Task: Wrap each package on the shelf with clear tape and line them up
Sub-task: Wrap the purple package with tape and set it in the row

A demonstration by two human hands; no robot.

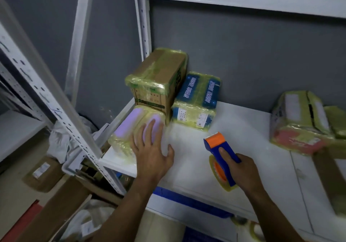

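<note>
The left hand (151, 148) rests flat, fingers (149, 129) straight, on the purple package (127, 125) at the shelf's (243, 129) front-left corner. The package's long axis runs back toward the brown box (159, 77). The right hand (241, 170) grips the dispenser (219, 144), apart to the right.

The left hand (151, 153) lay flat, palm down, fingers straight and slightly spread, thumb out to the right, resting on the near-left package (125, 127). Its bare forearm rose from the near edge, leaning slightly right. To the right, the right hand (241, 172) curled round the tape dispenser (218, 144), one digit laid along its top, the forearm coming in from the near right.
</note>
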